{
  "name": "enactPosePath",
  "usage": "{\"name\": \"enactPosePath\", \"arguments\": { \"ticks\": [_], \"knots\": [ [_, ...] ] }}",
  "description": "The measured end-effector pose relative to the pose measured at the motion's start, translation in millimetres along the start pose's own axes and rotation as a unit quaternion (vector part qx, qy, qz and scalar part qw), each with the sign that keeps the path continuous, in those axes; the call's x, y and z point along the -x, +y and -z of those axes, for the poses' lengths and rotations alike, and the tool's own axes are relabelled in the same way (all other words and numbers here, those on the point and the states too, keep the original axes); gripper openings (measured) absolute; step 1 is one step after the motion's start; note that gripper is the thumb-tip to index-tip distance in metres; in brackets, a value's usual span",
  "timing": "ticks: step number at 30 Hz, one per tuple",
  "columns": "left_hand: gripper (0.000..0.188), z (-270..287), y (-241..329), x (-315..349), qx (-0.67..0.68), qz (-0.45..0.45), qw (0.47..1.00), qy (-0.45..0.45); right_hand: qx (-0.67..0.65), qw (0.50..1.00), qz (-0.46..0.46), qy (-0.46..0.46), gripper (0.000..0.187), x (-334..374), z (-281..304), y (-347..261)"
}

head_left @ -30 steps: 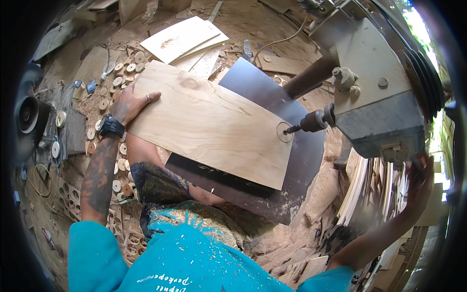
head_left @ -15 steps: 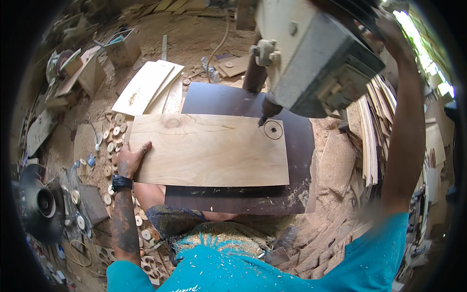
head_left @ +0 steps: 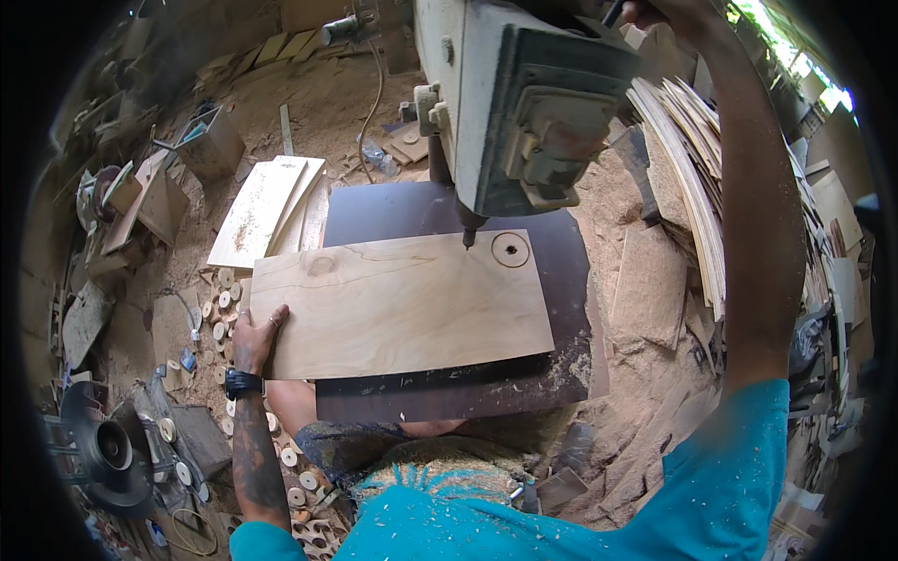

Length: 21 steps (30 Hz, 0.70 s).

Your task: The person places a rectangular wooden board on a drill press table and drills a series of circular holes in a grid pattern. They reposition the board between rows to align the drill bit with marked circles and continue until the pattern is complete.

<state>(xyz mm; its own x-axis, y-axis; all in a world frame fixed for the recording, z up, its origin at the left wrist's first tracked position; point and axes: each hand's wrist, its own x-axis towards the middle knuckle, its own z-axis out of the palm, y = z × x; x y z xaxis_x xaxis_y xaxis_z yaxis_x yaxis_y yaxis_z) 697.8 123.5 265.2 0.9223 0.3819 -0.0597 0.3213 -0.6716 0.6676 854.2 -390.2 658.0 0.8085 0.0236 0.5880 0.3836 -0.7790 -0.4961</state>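
Observation:
A pale rectangular wooden board [head_left: 402, 313] lies on the dark work table [head_left: 374, 397] under a drill press [head_left: 449, 103]. My left hand [head_left: 254, 338] grips the board's left edge, thumb on top and fingers partly hidden at the side. Near the board's far right corner is a round cut groove [head_left: 511, 250] with a dark hole at its centre. The drill bit [head_left: 468, 239] points down just left of this circle; whether it touches the wood I cannot tell. Up at the top right, my right hand [head_left: 658, 13] is closed round the drill press's dark lever [head_left: 614, 13].
Flat pale boards [head_left: 257, 210] are stacked beyond the table's left side. Small wooden discs [head_left: 223, 309] lie scattered at the left, near a dark round fan-like machine [head_left: 110, 447]. Thin wood strips [head_left: 687, 178] lean on the right. Sawdust [head_left: 608, 252] covers the floor.
The board has slid right relative to the drill bit, so the circle sits farther from it. My view has shifted, and the drill press appears farther left. My left hand keeps its grip.

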Motion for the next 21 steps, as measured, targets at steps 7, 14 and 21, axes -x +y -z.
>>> {"name": "enactPosePath", "arguments": {
  "ticks": [7, 14, 21],
  "knots": [
    [0.09, 4.1, -5.5, -6.7, -0.013, 0.022, 1.0, -0.008, 0.013, 1.0, -0.021, 0.014, 0.025, 6.4, 8.5, 4.8],
    [0.074, -2.4, -17.0, -4.5, -0.03, 0.003, 0.999, 0.025, 0.042, 0.998, 0.038, 0.021, 0.023, 3.7, 7.5, 8.0],
    [0.078, -1.0, -14.1, -8.6, -0.066, 0.04, 0.997, 0.028, -0.038, 0.997, -0.072, 0.014, 0.022, 7.1, 6.2, 0.0]
  ]
}}
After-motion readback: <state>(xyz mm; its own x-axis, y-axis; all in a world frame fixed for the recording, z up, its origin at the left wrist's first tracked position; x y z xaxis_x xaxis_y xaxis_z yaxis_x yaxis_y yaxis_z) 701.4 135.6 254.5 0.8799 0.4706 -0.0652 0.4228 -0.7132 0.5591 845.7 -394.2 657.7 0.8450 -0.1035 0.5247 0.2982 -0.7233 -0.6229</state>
